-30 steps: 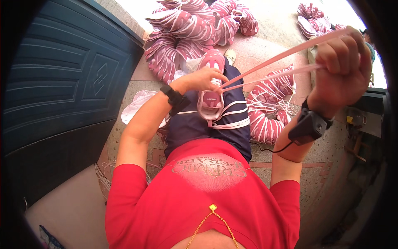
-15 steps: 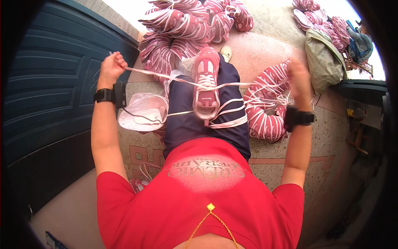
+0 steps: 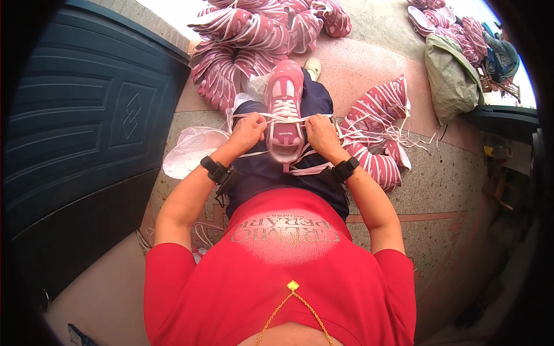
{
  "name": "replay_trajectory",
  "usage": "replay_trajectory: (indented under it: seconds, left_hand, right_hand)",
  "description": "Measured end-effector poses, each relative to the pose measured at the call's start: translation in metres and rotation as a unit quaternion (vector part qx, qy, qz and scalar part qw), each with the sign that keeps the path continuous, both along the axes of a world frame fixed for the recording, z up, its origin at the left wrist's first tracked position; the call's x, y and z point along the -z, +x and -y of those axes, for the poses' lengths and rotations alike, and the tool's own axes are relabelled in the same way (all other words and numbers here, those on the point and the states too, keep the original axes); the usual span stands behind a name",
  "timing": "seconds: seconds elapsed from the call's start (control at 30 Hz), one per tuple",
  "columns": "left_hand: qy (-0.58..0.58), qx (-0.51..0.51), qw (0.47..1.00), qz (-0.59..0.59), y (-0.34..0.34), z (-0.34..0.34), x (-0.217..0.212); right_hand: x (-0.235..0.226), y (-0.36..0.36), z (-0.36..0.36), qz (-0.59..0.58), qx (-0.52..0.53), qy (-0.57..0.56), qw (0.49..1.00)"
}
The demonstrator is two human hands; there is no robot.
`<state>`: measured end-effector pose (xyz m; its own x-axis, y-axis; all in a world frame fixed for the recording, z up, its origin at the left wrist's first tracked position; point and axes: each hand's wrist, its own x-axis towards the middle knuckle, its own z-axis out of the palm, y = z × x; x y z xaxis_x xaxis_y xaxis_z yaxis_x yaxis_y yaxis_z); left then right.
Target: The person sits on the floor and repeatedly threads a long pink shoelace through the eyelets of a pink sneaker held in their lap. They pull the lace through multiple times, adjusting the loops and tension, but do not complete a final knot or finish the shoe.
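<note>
A pink and white sneaker upper [image 3: 285, 137] rests on my lap, its toe pointing away from me. White shoelace [image 3: 284, 108] criss-crosses its front, and the lace ends run out to both sides near the ankle opening. On the left side of the upper, my left hand [image 3: 249, 130] is closed with the lace in its fingers. My right hand [image 3: 322, 134] pinches the lace at the right side, close to the shoe. Several more white laces lie across my dark trousers [image 3: 254, 173] beneath the upper.
Stacked pink shoe uppers [image 3: 248, 43] form a large heap ahead. Another bundle of uppers [image 3: 378, 161] with trailing laces lies on the floor at right. A pale, shell-shaped item [image 3: 193, 150] sits left of my legs, beside a dark blue door [image 3: 86, 104]. A greenish sack [image 3: 453, 78] stands far right.
Both hands have come inward from wide apart to the sides of the upper, still holding the lace. The long stretched lace ends have slackened.
</note>
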<state>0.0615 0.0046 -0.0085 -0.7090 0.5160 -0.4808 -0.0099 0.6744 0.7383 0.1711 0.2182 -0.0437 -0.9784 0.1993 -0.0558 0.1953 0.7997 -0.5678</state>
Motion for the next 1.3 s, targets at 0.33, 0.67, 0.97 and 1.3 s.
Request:
replay_trajectory:
  seconds: [0.33, 0.67, 0.97, 1.3]
  left_hand:
    - [-0.055, 0.093, 0.949, -0.296, 0.011, 0.008, 0.028]
    - [-0.071, 0.111, 0.898, -0.42, 0.02, -0.013, 0.017]
    - [-0.12, 0.096, 0.881, -0.448, 0.044, -0.01, 0.005]
    - [0.033, 0.137, 0.902, -0.407, 0.015, -0.042, -0.003]
  right_hand:
    - [-0.003, -0.005, 0.011, -0.091, -0.042, 0.079, 0.992]
    - [-0.013, -0.001, 0.014, -0.105, -0.014, 0.156, 0.982]
    - [-0.023, 0.009, 0.019, -0.038, -0.049, 0.167, 0.984]
    - [0.007, 0.011, 0.011, -0.155, 0.038, -0.112, 0.981]
